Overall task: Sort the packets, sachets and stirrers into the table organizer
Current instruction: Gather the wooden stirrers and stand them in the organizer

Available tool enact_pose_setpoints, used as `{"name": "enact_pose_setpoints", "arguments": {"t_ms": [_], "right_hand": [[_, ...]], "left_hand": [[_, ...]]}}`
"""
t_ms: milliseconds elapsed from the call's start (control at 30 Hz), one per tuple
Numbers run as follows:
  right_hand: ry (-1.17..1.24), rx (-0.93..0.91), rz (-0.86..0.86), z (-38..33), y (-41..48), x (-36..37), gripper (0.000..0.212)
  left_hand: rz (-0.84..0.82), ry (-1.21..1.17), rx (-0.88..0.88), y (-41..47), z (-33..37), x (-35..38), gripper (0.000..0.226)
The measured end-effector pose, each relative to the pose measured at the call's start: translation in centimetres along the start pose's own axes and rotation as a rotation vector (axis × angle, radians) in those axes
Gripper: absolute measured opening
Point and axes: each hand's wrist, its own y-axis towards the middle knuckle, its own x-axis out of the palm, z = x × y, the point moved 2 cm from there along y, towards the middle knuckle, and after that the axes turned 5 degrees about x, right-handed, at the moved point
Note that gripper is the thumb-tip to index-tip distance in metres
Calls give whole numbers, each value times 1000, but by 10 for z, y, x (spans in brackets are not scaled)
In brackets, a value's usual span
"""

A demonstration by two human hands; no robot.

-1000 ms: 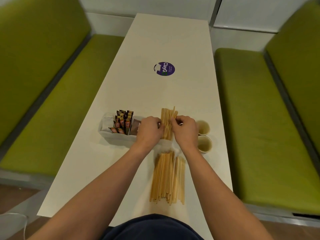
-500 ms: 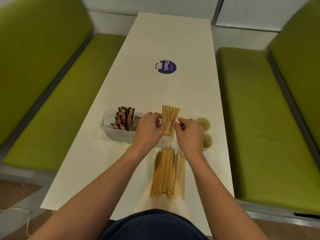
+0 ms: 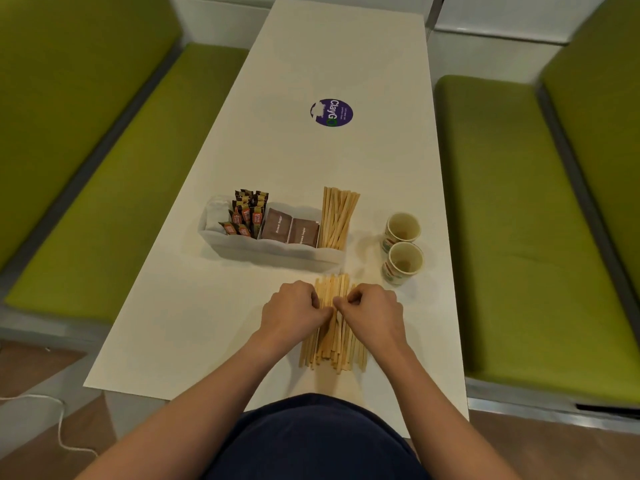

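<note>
Knuckles up, the left hand (image 3: pixel 294 313) and the right hand (image 3: pixel 374 313) sit side by side on the loose stirrers (image 3: pixel 334 351), a flat pile of pale wooden sticks lying lengthwise toward the person at the near end of the white counter (image 3: pixel 166 327). Both hands have their fingers curled in. The thumb and fingertips of each pinch at sticks in the middle of the pile, where the two hands almost touch (how many sticks each has caught cannot be told). The pile's far ends poke out beyond the knuckles and stop just short of the organizer (image 3: pixel 277 254), a long translucent white tray standing crosswise on the counter. Its right-end compartment holds the sorted stirrers (image 3: pixel 337 220), leaning away with their tops fanned out above the rim. Just left of them lie two brown sugar packets (image 3: pixel 289 230). Left of those stand dark and orange sachets (image 3: pixel 247 209), and the leftmost compartment holds white packets (image 3: pixel 216 216). To the right of the organizer stand the far paper cup (image 3: pixel 403 226) and the near paper cup (image 3: pixel 403 263), close together and upright. Farther up the counter lies a round purple sticker (image 3: pixel 331 112). The green left bench (image 3: pixel 104 188) and the green right bench (image 3: pixel 519 220) run along the counter's two sides.
</note>
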Motion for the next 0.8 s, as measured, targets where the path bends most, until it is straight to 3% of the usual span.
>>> {"name": "enact_pose_setpoints", "arguments": {"t_ms": [300, 567, 700, 800], "right_hand": [[138, 118, -39, -3, 9, 0, 25], [216, 115, -56, 8, 10, -3, 19], [333, 98, -60, 12, 8, -5, 12], [429, 71, -56, 14, 5, -9, 8]], "left_hand": [[-59, -186, -86, 5, -2, -5, 17], [-132, -354, -157, 0, -6, -14, 12], [-121, -472, -67, -7, 3, -38, 11], [-21, -588, 74, 0, 21, -75, 8]]}}
